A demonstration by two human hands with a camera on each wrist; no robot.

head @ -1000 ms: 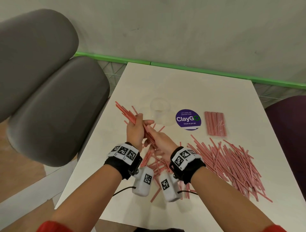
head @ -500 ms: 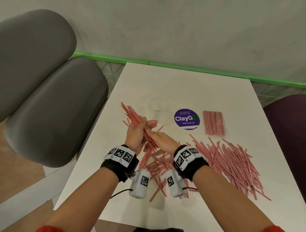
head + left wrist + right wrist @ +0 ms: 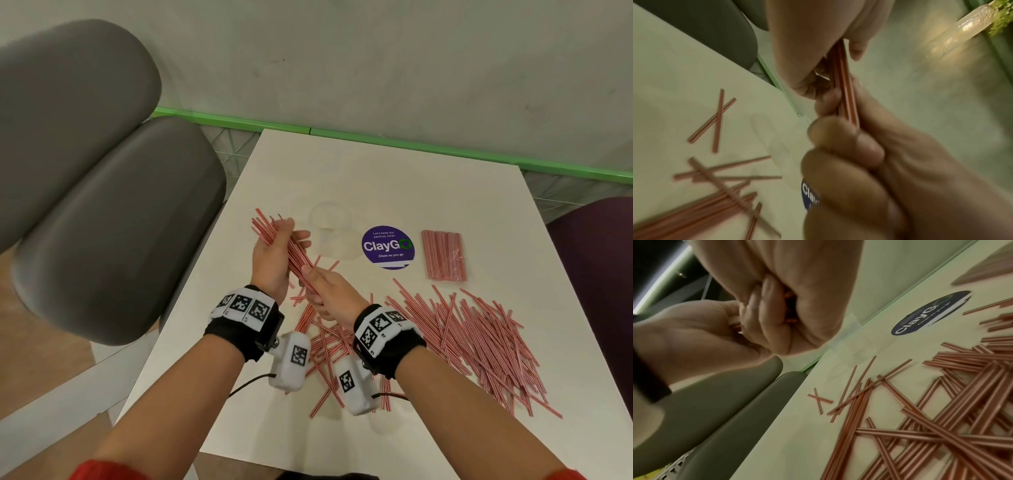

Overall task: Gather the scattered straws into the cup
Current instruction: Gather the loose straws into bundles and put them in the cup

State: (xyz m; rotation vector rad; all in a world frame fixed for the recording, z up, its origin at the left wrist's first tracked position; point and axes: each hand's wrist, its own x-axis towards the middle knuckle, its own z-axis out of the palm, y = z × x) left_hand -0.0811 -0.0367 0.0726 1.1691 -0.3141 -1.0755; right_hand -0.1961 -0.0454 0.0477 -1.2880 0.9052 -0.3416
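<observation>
Head: left hand (image 3: pixel 274 260) and right hand (image 3: pixel 329 291) both clenched round straw bundle (image 3: pixel 291 250), just left of clear cup (image 3: pixel 330 222) on counter (image 3: pixel 394 178); loose straws (image 3: pixel 479 335) scattered at right.
L wrist: fingers (image 3: pixel 840 134) wrapped on bundle.
R wrist: grip loose-ish, so ends could splay and miss the rim, or tip the cup.

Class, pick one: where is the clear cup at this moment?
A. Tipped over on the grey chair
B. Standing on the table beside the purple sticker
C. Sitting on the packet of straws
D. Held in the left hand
B: the clear cup stands upright on the table, just left of the purple sticker, while both hands hold a bundle of straws.
</observation>
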